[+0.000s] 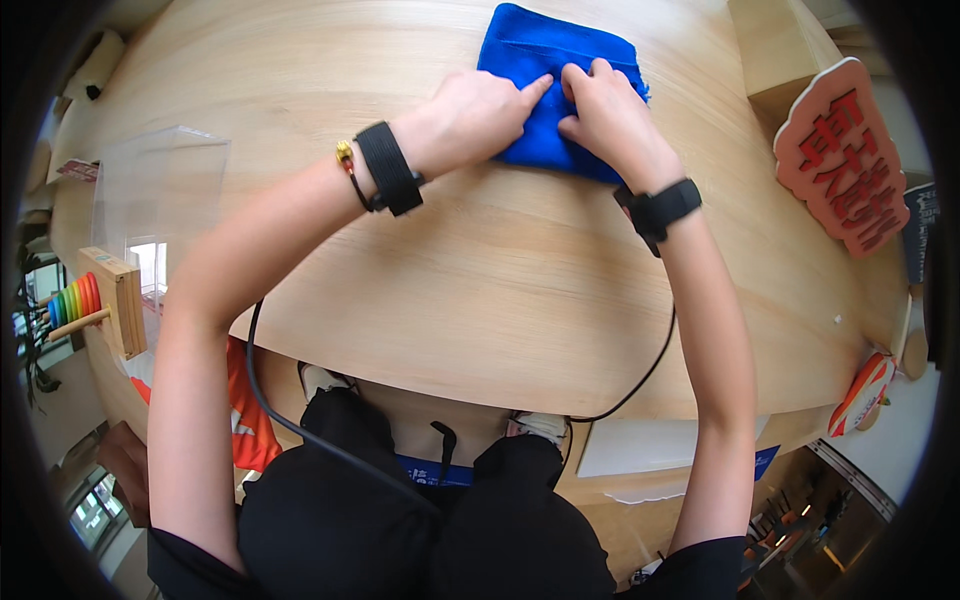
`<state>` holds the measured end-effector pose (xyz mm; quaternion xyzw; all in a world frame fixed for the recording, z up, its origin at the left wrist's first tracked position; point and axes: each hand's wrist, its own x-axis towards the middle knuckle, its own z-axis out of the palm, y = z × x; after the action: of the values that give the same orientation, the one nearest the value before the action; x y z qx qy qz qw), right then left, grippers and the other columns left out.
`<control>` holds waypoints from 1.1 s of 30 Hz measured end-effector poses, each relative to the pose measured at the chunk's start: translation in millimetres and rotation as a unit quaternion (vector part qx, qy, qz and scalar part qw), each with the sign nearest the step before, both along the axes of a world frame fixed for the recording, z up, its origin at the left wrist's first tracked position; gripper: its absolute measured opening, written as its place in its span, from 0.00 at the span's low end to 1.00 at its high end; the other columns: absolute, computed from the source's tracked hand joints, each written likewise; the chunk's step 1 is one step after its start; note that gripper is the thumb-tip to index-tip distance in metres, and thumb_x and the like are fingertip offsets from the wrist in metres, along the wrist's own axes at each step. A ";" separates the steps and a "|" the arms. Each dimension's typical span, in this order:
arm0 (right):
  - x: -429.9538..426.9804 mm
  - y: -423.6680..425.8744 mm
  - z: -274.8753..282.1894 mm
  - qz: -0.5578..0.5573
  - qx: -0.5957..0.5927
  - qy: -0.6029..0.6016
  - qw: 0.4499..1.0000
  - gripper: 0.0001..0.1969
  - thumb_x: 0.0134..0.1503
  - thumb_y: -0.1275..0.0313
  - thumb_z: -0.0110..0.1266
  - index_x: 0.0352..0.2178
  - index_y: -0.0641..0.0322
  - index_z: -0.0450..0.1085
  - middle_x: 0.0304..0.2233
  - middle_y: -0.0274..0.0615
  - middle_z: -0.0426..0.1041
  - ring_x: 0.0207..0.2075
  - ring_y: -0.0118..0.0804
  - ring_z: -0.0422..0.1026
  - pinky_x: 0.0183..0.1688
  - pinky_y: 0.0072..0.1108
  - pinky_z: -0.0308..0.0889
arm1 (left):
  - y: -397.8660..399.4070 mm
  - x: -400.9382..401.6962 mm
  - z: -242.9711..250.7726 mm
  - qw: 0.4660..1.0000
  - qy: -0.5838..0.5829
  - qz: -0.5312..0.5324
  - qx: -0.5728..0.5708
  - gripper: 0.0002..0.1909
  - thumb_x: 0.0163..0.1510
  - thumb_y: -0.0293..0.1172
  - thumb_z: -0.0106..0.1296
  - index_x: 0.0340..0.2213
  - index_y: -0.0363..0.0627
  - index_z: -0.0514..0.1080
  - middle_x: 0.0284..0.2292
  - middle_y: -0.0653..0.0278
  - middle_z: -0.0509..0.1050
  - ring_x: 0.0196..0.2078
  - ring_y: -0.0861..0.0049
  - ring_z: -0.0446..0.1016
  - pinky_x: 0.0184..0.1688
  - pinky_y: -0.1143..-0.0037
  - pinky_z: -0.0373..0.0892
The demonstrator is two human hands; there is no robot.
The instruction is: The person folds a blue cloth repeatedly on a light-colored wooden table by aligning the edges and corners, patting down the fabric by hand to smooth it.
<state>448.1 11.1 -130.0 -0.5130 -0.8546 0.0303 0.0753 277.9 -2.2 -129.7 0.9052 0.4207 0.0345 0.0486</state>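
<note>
A blue cloth (536, 64), folded into a flat, roughly square shape, lies at the far middle of the wooden table. A seam or fold line crosses its upper part, and its right edge looks frayed. My left hand (480, 116) rests over its left side, index finger stretched out onto the fabric and the other fingers curled under, mostly hidden. On the right side, my right hand (615, 112) has bent fingertips on the cloth, with the thumb a little apart. Whether either hand pinches any fabric cannot be told. Black straps circle both wrists.
The wooden table (450, 300) curves towards me. A clear acrylic box (161, 180) and a wooden stand with rainbow rings (112, 300) are at left. On the right stand a pink sign with red characters (840, 157) and a wooden block (784, 52). A black cable (289, 424) hangs by my arms.
</note>
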 end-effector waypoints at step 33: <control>-76.5 -75.3 3.4 0.043 0.047 0.091 0.994 0.14 0.32 0.77 0.52 0.26 0.58 0.62 0.27 0.43 0.60 0.31 0.40 0.62 0.29 0.26 0.60 | -60.9 -74.5 0.7 0.996 0.012 0.080 -0.023 0.28 0.43 0.27 0.43 0.49 0.47 0.54 0.13 0.60 0.66 0.14 0.68 0.66 0.16 0.71 0.63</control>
<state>371.6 -64.2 -126.7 -0.4671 -0.8658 0.0398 0.1750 203.4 -63.1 -129.0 0.8677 0.4930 0.0179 0.0615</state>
